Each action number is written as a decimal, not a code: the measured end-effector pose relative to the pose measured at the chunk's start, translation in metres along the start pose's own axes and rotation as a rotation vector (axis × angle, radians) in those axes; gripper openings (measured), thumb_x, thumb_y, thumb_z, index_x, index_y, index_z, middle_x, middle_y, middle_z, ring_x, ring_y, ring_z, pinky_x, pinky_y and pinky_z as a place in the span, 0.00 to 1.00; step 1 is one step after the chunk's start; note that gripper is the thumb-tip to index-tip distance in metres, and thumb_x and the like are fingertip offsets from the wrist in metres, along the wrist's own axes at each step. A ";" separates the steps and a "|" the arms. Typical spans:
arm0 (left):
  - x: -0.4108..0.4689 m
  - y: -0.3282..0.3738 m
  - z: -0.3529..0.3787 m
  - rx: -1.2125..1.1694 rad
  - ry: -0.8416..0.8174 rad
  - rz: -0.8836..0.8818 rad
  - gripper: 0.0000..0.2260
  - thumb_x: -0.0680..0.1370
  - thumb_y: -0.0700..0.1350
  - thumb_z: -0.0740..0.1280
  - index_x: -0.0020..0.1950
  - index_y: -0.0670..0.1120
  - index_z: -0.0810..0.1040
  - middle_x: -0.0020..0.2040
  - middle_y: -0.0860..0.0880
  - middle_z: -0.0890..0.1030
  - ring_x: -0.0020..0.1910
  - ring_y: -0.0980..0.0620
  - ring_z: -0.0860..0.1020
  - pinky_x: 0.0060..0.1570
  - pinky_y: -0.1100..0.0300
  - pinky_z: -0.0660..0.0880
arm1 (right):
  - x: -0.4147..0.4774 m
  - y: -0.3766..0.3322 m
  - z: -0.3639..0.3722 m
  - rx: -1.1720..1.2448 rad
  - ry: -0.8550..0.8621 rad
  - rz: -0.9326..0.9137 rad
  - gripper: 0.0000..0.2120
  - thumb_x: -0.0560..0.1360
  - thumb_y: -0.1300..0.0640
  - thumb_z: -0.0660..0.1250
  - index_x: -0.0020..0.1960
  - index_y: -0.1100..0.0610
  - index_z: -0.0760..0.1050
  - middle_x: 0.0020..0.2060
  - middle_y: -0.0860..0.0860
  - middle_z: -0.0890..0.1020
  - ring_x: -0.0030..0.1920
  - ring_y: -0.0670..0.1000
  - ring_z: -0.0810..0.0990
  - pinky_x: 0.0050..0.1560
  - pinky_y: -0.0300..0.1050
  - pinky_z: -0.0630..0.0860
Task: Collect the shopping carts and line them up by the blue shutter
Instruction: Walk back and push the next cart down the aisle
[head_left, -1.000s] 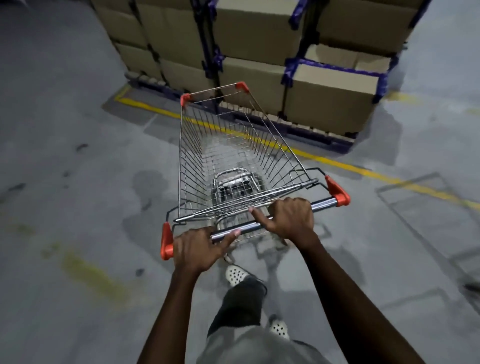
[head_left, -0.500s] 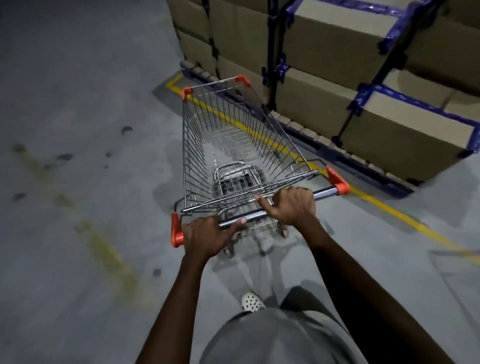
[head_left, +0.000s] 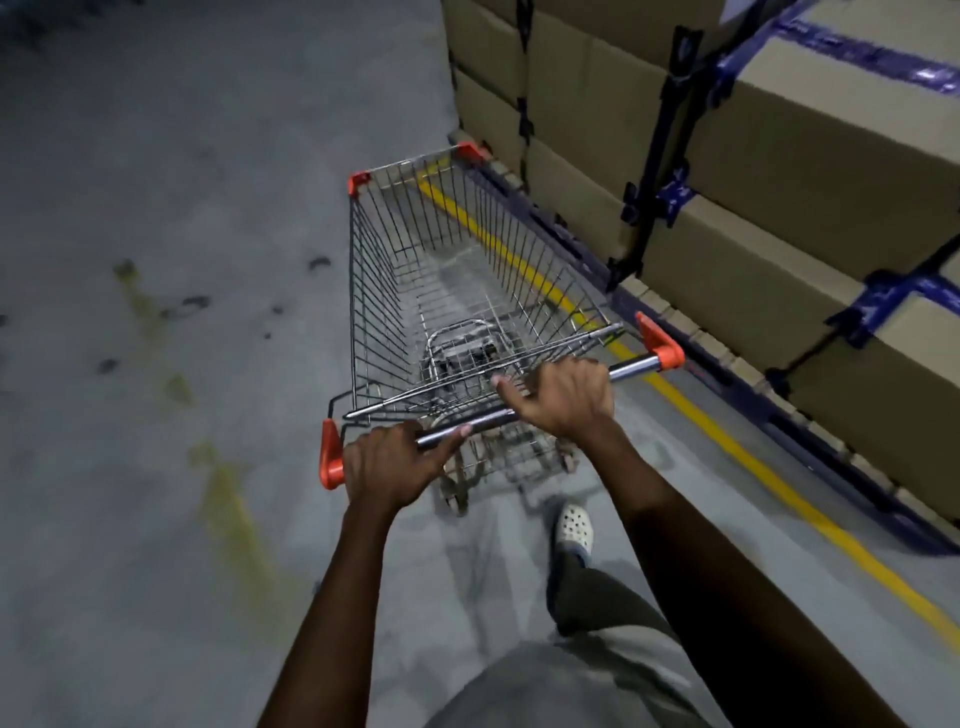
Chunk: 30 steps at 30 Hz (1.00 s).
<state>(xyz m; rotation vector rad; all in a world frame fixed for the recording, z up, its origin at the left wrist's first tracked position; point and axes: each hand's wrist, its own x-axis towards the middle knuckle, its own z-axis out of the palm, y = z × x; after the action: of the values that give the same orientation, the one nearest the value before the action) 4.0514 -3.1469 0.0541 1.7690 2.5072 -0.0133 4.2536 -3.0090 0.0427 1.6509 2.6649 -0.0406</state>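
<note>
An empty wire shopping cart (head_left: 395, 291) with orange corner caps stands on the grey concrete floor straight ahead of me. My left hand (head_left: 387, 465) grips the left part of its chrome handle bar (head_left: 631, 368), close to the orange end cap. My right hand (head_left: 563, 397) is closed on the same bar further right, thumb lying along it. The cart's front points up the frame, alongside a stack of boxes. No blue shutter is in view.
Strapped cardboard boxes on pallets (head_left: 753, 218) fill the right side, close to the cart's right flank. A yellow floor line (head_left: 769, 480) runs along their base and under the cart. Open concrete (head_left: 156, 208) lies left. My white shoe (head_left: 573, 527) steps behind the cart.
The cart and view have swung left: the box stack that stood ahead now runs along the right side, and the cart points past its corner. Both hands kept their grip.
</note>
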 end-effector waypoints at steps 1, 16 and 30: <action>0.020 -0.002 -0.002 0.007 0.008 -0.013 0.38 0.69 0.83 0.44 0.36 0.53 0.78 0.34 0.51 0.81 0.40 0.46 0.83 0.40 0.58 0.70 | 0.023 0.001 -0.003 0.016 -0.017 -0.030 0.41 0.77 0.22 0.44 0.34 0.54 0.76 0.26 0.50 0.68 0.32 0.52 0.74 0.37 0.46 0.60; 0.270 -0.062 -0.020 -0.034 0.100 -0.315 0.42 0.65 0.86 0.48 0.29 0.49 0.76 0.30 0.50 0.80 0.39 0.43 0.83 0.38 0.59 0.71 | 0.316 -0.017 -0.022 0.059 -0.016 -0.602 0.40 0.72 0.18 0.47 0.55 0.46 0.83 0.43 0.54 0.87 0.50 0.57 0.86 0.49 0.48 0.71; 0.557 -0.171 -0.045 -0.007 0.136 -0.364 0.44 0.64 0.87 0.48 0.31 0.47 0.80 0.31 0.48 0.81 0.38 0.44 0.83 0.38 0.59 0.73 | 0.637 -0.069 -0.029 0.052 -0.110 -0.492 0.53 0.64 0.12 0.38 0.52 0.47 0.85 0.44 0.56 0.86 0.50 0.58 0.85 0.52 0.51 0.78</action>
<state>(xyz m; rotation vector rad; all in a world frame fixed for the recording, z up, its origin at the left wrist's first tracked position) 3.7024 -2.6782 0.0572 1.3275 2.8856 0.0990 3.9086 -2.4683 0.0603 0.9300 2.9259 -0.1968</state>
